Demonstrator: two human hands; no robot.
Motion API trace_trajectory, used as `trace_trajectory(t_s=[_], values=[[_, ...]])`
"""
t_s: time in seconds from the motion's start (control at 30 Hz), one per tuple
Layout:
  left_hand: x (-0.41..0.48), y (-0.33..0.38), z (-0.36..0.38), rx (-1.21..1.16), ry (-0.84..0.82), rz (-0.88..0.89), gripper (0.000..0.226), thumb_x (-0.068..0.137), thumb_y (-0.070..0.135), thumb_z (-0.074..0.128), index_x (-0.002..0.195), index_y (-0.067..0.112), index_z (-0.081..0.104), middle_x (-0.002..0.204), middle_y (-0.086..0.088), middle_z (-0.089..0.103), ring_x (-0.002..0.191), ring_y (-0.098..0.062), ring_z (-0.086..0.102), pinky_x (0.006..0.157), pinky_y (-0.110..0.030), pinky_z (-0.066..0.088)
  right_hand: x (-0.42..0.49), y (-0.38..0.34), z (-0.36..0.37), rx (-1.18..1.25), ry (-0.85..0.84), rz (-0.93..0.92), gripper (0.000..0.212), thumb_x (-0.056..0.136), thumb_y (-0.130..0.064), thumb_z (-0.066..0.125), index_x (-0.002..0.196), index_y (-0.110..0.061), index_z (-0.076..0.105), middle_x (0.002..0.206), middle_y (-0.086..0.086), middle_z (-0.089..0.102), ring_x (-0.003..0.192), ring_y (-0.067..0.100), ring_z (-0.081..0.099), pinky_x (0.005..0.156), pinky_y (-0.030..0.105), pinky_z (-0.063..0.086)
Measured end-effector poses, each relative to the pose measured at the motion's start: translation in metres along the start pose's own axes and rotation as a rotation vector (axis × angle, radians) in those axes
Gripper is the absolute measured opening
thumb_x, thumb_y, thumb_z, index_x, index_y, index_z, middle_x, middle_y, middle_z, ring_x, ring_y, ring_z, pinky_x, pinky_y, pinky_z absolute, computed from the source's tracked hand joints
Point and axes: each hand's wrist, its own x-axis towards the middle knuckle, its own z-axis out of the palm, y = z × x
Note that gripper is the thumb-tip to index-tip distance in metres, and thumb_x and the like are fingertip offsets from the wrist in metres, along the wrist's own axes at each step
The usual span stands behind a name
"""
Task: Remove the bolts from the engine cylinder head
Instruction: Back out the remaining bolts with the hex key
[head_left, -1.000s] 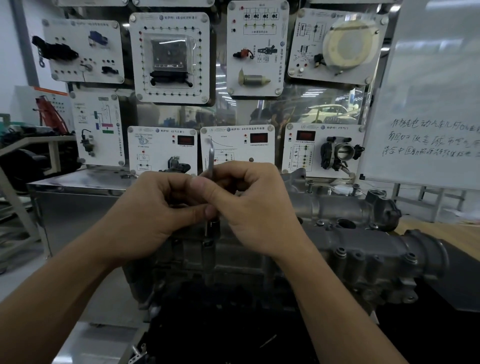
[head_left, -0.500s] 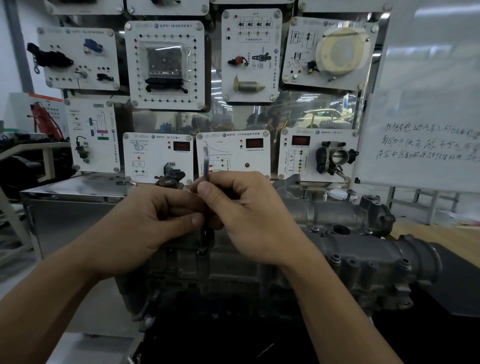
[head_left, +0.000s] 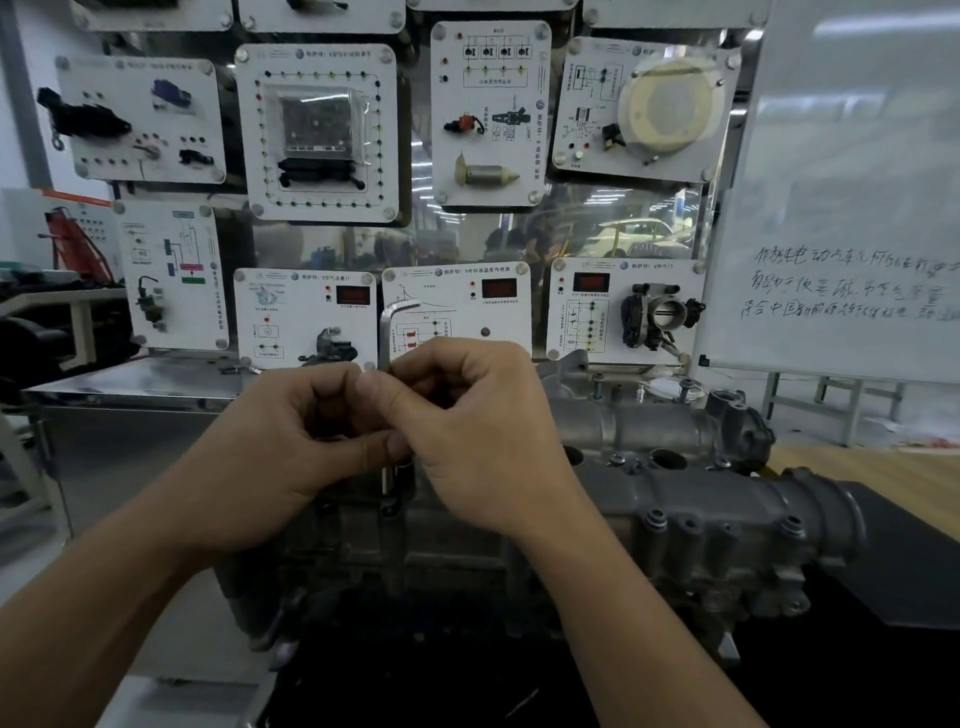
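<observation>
A grey metal engine cylinder head (head_left: 701, 499) lies across the middle of the head view, with several bolts (head_left: 655, 519) standing in its near edge. A silver L-shaped hex key (head_left: 387, 332) stands upright over the head's left part. Both my hands hold its shaft: my left hand (head_left: 291, 447) grips from the left, my right hand (head_left: 478, 431) pinches from the right. The key's lower end (head_left: 387, 488) goes down into a bolt hole; the bolt there is hidden by my fingers.
A display wall of white training panels (head_left: 317, 130) stands right behind the engine. A whiteboard (head_left: 852, 208) with handwriting is at the right, a steel cabinet top (head_left: 130, 379) at the left. A wooden bench surface (head_left: 883, 473) shows at the right.
The key's short bent arm has turned and now points right. My hands stay on the shaft, fingers shifted around it.
</observation>
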Motion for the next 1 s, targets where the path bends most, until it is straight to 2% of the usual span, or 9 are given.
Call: trace_trajectory(t_s=[0.07,0.13,0.3,0.37,0.5,0.6,0.73,0.87,1.0], values=[[-0.001,0.001,-0.001,-0.02,-0.055,-0.015,0.031,0.068,0.031,0.072,0.097,0.022,0.078,0.095,-0.001,0.079,0.089,-0.013,0.075,0.072,-0.013,0.056,0.0,-0.001,-0.002,-0.04,-0.048,-0.01,0.009,0.091,-0.023,0.071,0.085,-0.017,0.075,0.07,-0.002,0.071,0.063,0.007,0.067,0.062,0.024,0.058],[-0.002,0.002,-0.002,-0.049,-0.138,-0.025,0.028,0.076,0.027,0.067,0.102,0.027,0.078,0.101,0.001,0.079,0.094,-0.011,0.075,0.076,-0.014,0.056,0.0,-0.004,-0.005,-0.096,-0.108,-0.007,0.014,0.096,-0.024,0.063,0.089,-0.017,0.074,0.072,-0.006,0.07,0.067,0.004,0.065,0.064,0.023,0.056],[-0.002,0.0,-0.005,-0.042,-0.136,-0.06,0.024,0.079,0.021,0.065,0.098,0.024,0.08,0.098,-0.004,0.079,0.094,-0.017,0.076,0.075,-0.018,0.058,0.0,-0.007,-0.008,-0.135,-0.186,-0.007,0.023,0.101,-0.021,0.053,0.092,-0.008,0.07,0.076,0.007,0.067,0.075,0.023,0.064,0.067,0.046,0.056],[-0.002,0.0,-0.004,-0.028,-0.131,-0.052,0.025,0.077,0.023,0.067,0.098,0.026,0.08,0.097,-0.002,0.079,0.093,-0.015,0.076,0.074,-0.016,0.057,0.0,-0.007,-0.009,-0.124,-0.17,-0.019,0.023,0.1,-0.023,0.056,0.09,-0.009,0.072,0.071,0.004,0.068,0.071,0.021,0.065,0.065,0.044,0.057],[-0.001,0.002,-0.002,-0.014,-0.087,-0.017,0.027,0.071,0.024,0.071,0.095,0.035,0.079,0.097,0.004,0.079,0.093,-0.009,0.075,0.075,-0.011,0.055,-0.001,-0.005,-0.008,-0.044,-0.059,-0.055,0.012,0.088,-0.025,0.074,0.088,-0.014,0.077,0.065,-0.001,0.072,0.062,0.009,0.069,0.06,0.029,0.06],[0.0,0.001,-0.002,0.032,-0.048,0.001,0.024,0.066,0.031,0.075,0.09,0.028,0.078,0.091,0.001,0.079,0.086,-0.011,0.075,0.071,-0.012,0.055,-0.003,-0.002,-0.002,0.028,-0.01,-0.057,0.009,0.082,-0.02,0.08,0.08,-0.013,0.077,0.063,0.002,0.072,0.056,0.013,0.068,0.054,0.028,0.059],[0.0,0.001,-0.002,0.063,-0.013,0.015,0.029,0.058,0.041,0.076,0.081,0.023,0.074,0.08,-0.003,0.077,0.075,-0.013,0.075,0.065,-0.015,0.056,-0.002,-0.001,0.003,0.054,0.0,-0.027,0.009,0.08,-0.019,0.082,0.076,-0.015,0.075,0.059,-0.006,0.067,0.05,0.006,0.06,0.051,0.021,0.051],[0.0,0.001,-0.001,0.057,-0.011,-0.003,0.031,0.062,0.042,0.074,0.09,0.029,0.077,0.088,0.001,0.079,0.081,-0.012,0.076,0.069,-0.014,0.056,-0.001,-0.001,0.0,-0.015,-0.038,-0.033,0.01,0.089,-0.021,0.072,0.083,-0.014,0.075,0.068,0.001,0.07,0.06,0.015,0.066,0.057,0.031,0.058],[-0.004,0.003,-0.004,-0.031,-0.149,-0.037,0.027,0.075,0.035,0.068,0.1,0.033,0.079,0.099,0.002,0.079,0.092,-0.012,0.075,0.074,-0.015,0.056,-0.002,-0.005,-0.004,-0.105,-0.127,-0.014,0.018,0.098,-0.021,0.059,0.09,-0.013,0.073,0.074,0.002,0.071,0.069,0.013,0.066,0.066,0.034,0.058]])
